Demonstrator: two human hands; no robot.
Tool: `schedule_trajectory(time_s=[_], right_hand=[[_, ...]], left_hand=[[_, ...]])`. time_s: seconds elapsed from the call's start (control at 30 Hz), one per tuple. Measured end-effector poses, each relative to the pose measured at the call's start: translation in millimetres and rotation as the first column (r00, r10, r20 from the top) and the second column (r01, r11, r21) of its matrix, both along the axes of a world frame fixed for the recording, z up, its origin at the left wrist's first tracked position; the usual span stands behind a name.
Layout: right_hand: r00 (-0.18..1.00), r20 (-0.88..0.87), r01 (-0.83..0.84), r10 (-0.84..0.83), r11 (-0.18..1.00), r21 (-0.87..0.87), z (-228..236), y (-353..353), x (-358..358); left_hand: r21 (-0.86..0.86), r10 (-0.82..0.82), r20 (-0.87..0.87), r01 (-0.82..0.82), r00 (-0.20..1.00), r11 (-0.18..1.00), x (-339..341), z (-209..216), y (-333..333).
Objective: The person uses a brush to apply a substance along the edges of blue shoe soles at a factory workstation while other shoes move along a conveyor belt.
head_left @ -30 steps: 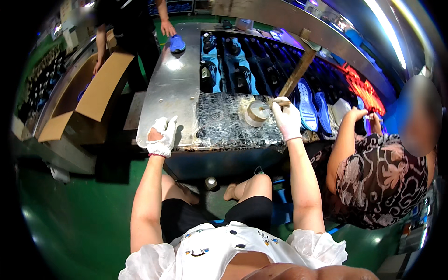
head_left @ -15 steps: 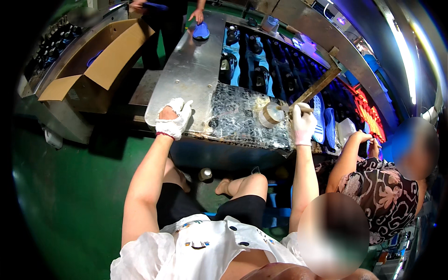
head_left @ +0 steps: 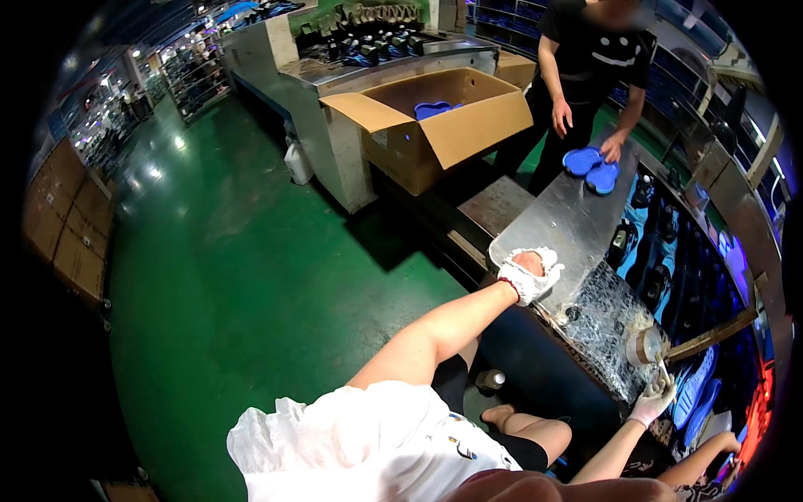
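Observation:
My left hand [head_left: 533,272], in a white knit glove that leaves part of the back of the hand bare, rests on the near corner of the metal table [head_left: 556,226]. Its fingers are apart and nothing is in them. Gloved in white, my right hand [head_left: 655,400] grips a thin brush [head_left: 663,365] beside a round glue pot [head_left: 644,345]. The brush's tip is at the pot's edge; whether it touches the contents I cannot tell. The pot stands on the plastic-wrapped part of the table. Just past my right hand lie long blue shoe soles [head_left: 694,381].
Across the table a co-worker's hand [head_left: 613,149] touches a pair of blue soles [head_left: 600,177]. Shoe uppers [head_left: 621,238] fill the conveyor, with a wooden bar [head_left: 711,335] jutting over it. An open carton [head_left: 477,125] holds blue pieces. A bottle [head_left: 490,380] stands by my feet.
My view has swung left, showing more of the floor and carton. Two blue soles now lie by the co-worker's hand, where one lay before. My left hand keeps its place on the table corner.

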State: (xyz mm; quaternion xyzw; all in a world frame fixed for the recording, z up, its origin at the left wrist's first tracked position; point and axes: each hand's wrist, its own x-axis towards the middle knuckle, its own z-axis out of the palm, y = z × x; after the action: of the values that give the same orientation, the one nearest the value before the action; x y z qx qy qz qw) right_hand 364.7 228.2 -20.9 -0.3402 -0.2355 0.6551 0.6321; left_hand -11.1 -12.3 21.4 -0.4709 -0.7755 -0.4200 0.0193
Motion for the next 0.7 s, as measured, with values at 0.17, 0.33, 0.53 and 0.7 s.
schedule_trajectory(time_s=[0.17,0.33,0.53,0.7], right_hand=[[0.945,-0.232,-0.187,0.230,0.963,0.193,-18.4,15.3,18.4],[0.961,-0.224,-0.136,0.164,0.981,0.135,-11.7,4.5,6.9],[0.994,-0.019,-0.107,0.109,0.989,0.102,-6.0,4.0,15.8],[0.889,-0.295,-0.293,0.352,0.929,0.226,-22.5,9.3,4.4]], left_hand=[[-0.009,0.021,-0.018,-0.021,1.000,1.000,-3.1,-4.7,6.7],[0.039,0.048,-0.017,-0.047,0.999,0.998,-5.1,-4.0,-0.1],[0.137,0.016,-0.239,0.017,0.971,0.990,-10.1,-25.6,29.9],[0.000,-0.083,-0.560,0.100,0.825,0.995,-9.4,2.4,8.5]])
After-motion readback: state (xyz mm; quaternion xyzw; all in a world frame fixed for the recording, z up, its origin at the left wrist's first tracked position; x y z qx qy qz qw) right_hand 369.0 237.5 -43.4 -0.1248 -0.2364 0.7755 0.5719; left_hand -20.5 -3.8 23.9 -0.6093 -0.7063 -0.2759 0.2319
